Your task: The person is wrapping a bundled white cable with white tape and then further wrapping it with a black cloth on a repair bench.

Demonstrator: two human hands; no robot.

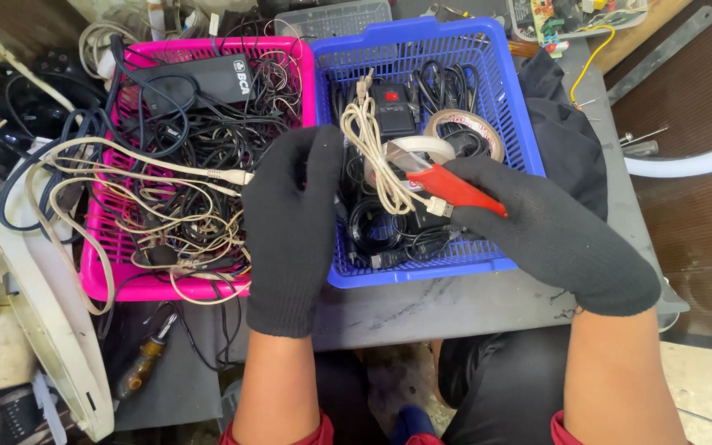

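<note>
- From my remote seat I see my left hand (290,222), in a black knit glove, raised over the seam between the two baskets, fingers up and curled toward a bundled cream cable (377,156); it pinches the bundle's left side.
- My right hand (537,231), gloved the same, is clenched around a red-handled cutter (455,188) whose tip points left at the cable's loops.
- The cream cable hangs in a folded hank between both hands, over the blue basket (521,124), its white plug end (437,206) just beside the cutter.
- The blue basket sits on the grey counter (422,309) and holds black cords, a black adapter with a red mark (391,105) and two rolls of tape (467,128).
- The pink basket (96,272) touches the blue one on its left and is full of tangled black and cream wires, with a black power brick (208,78) lying on top.
- A screwdriver with an amber handle (143,363) lies on the counter below the pink basket.
- A cream plastic housing (43,330) lies at the far left.
</note>
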